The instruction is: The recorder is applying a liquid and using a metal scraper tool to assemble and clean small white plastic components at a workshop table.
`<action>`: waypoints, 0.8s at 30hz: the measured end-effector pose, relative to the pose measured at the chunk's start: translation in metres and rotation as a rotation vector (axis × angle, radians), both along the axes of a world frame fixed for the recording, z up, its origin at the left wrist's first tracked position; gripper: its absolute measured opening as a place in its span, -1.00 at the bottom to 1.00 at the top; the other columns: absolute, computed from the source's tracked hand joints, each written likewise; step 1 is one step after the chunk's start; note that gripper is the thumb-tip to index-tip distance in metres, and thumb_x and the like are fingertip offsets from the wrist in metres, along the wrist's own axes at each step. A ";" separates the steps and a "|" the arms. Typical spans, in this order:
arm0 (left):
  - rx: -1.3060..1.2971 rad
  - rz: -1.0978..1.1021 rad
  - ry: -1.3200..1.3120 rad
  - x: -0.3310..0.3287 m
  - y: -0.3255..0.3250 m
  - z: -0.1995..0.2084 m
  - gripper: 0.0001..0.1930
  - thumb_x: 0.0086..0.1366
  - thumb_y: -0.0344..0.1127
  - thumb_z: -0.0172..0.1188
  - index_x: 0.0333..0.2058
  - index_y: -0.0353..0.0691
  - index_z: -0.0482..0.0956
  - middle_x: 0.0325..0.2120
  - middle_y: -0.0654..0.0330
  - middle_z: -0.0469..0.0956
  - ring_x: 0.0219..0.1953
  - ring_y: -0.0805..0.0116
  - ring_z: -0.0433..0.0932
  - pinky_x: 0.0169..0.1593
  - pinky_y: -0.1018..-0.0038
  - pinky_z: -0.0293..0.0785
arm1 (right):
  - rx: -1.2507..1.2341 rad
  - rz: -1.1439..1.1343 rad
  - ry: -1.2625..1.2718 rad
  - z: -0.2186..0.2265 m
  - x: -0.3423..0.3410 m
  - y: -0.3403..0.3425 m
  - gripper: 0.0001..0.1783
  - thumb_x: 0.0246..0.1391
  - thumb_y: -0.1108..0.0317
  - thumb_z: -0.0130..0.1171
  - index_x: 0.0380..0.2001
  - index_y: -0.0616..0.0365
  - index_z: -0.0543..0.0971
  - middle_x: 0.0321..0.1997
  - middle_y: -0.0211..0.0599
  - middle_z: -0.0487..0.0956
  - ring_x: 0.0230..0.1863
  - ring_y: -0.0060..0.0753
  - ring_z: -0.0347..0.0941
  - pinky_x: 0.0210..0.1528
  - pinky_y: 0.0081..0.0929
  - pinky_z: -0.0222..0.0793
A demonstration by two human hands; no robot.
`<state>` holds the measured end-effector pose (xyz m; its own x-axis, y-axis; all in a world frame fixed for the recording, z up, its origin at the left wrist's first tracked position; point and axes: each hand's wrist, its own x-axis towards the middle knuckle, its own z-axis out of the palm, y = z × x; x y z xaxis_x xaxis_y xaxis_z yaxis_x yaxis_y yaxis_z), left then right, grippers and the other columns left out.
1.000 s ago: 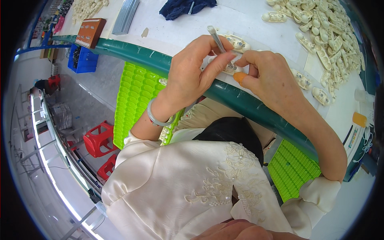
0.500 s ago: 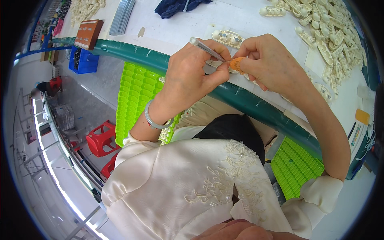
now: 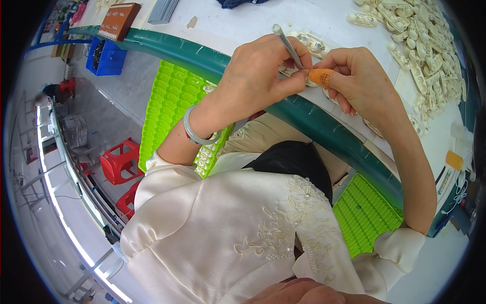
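Observation:
My left hand (image 3: 266,71) is closed around a slim silver tool (image 3: 287,45) that resembles tweezers. Its thin end points down between my fingertips and meets those of my right hand. My right hand (image 3: 362,81) is pinched together, with a textured orange finger cot (image 3: 320,77) on one digit. Whatever lies between the fingertips is too small and covered to make out. Behind and below the hands, near the table edge, lie cream-coloured boat-shaped plastic pieces (image 3: 311,43), partly hidden by my fingers.
A large heap of cream plastic pieces (image 3: 422,55) covers the right of the white table. The green padded edge (image 3: 334,131) curves in front of me. Green ridged trays (image 3: 172,96) sit below it. A brown box (image 3: 119,21), grey strips (image 3: 163,11) and blue bin (image 3: 106,58) are left.
Both hands have shifted slightly right in the picture, along with the silver tool, which is now more upright. The orange finger cot shows more fully. The table view has shifted too.

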<state>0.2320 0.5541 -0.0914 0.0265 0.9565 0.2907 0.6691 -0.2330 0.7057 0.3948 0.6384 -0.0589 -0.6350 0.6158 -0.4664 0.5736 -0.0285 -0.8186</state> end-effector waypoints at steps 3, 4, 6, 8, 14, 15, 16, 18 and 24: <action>0.033 -0.026 0.030 -0.001 0.000 -0.001 -0.88 -0.05 -0.51 0.23 -0.46 -0.34 0.52 -0.50 0.23 0.55 -0.43 0.50 0.57 -0.31 0.59 0.47 | -0.046 -0.037 -0.005 0.001 -0.002 -0.001 -0.87 -0.11 0.46 0.09 -0.54 0.35 0.51 -0.72 -0.34 0.42 -0.80 -0.64 0.28 -0.73 -0.65 0.19; 0.030 -0.034 0.035 -0.001 0.000 -0.001 -0.87 -0.06 -0.51 0.24 -0.46 -0.34 0.52 -0.50 0.23 0.55 -0.44 0.51 0.56 -0.32 0.59 0.47 | -0.036 -0.041 -0.013 0.003 -0.004 -0.002 -0.86 -0.11 0.44 0.09 -0.55 0.35 0.51 -0.72 -0.34 0.42 -0.80 -0.64 0.28 -0.73 -0.64 0.19; -0.015 -0.036 -0.043 -0.003 0.000 -0.002 -0.87 -0.04 -0.52 0.23 -0.45 -0.34 0.52 -0.48 0.24 0.56 -0.43 0.52 0.56 -0.32 0.60 0.47 | -0.026 -0.045 -0.025 0.003 -0.007 -0.004 -0.85 -0.12 0.43 0.10 -0.56 0.35 0.50 -0.72 -0.34 0.42 -0.79 -0.64 0.29 -0.73 -0.63 0.19; -0.059 -0.035 -0.119 -0.010 0.004 0.000 -0.87 -0.02 -0.53 0.23 -0.43 -0.33 0.52 -0.46 0.24 0.56 -0.42 0.52 0.55 -0.31 0.62 0.47 | 0.048 -0.044 -0.002 0.000 -0.010 -0.006 -0.83 -0.15 0.40 0.13 -0.59 0.33 0.49 -0.72 -0.32 0.43 -0.79 -0.62 0.29 -0.74 -0.61 0.21; -0.089 0.154 -0.472 -0.023 -0.001 0.011 -0.77 0.08 -0.53 0.21 -0.24 -0.35 0.48 -0.37 0.20 0.54 -0.29 0.52 0.53 -0.19 0.64 0.46 | 0.054 0.004 -0.117 0.005 -0.017 -0.001 -0.79 -0.20 0.33 0.16 -0.66 0.29 0.47 -0.71 -0.29 0.46 -0.79 -0.61 0.29 -0.73 -0.63 0.22; -0.087 0.159 -0.472 -0.021 -0.001 0.010 -0.77 0.08 -0.53 0.21 -0.24 -0.35 0.48 -0.37 0.20 0.54 -0.29 0.52 0.53 -0.19 0.64 0.46 | 0.056 0.008 -0.116 0.005 -0.017 0.002 -0.79 -0.20 0.33 0.16 -0.66 0.29 0.47 -0.71 -0.29 0.46 -0.79 -0.61 0.29 -0.73 -0.63 0.22; -0.110 0.098 -0.409 -0.019 -0.001 0.009 -0.77 0.09 -0.52 0.21 -0.24 -0.35 0.48 -0.37 0.20 0.54 -0.28 0.52 0.52 -0.17 0.63 0.46 | 0.053 0.024 -0.134 0.005 -0.017 0.004 -0.78 -0.21 0.32 0.16 -0.66 0.28 0.46 -0.71 -0.29 0.47 -0.79 -0.62 0.28 -0.74 -0.63 0.20; -0.132 0.039 -0.330 -0.017 -0.003 0.007 -0.78 0.10 -0.50 0.20 -0.24 -0.36 0.47 -0.37 0.23 0.53 -0.27 0.52 0.52 -0.14 0.61 0.45 | 0.050 0.044 -0.154 0.005 -0.019 0.007 -0.77 -0.21 0.31 0.16 -0.67 0.28 0.45 -0.71 -0.30 0.47 -0.80 -0.62 0.27 -0.75 -0.63 0.18; -0.219 0.022 -0.261 -0.019 -0.004 0.001 -0.80 0.11 -0.47 0.19 -0.26 -0.34 0.48 -0.38 0.26 0.53 -0.27 0.54 0.51 -0.15 0.63 0.45 | -0.020 0.020 -0.163 0.008 -0.023 0.005 -0.79 -0.21 0.31 0.15 -0.63 0.26 0.45 -0.72 -0.32 0.45 -0.82 -0.65 0.20 -0.79 -0.64 0.07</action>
<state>0.2129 0.5498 -0.0900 -0.0431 0.9964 0.0729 0.4629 -0.0448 0.8853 0.3714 0.6437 -0.0508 -0.5622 0.5937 -0.5758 0.6992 -0.0307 -0.7143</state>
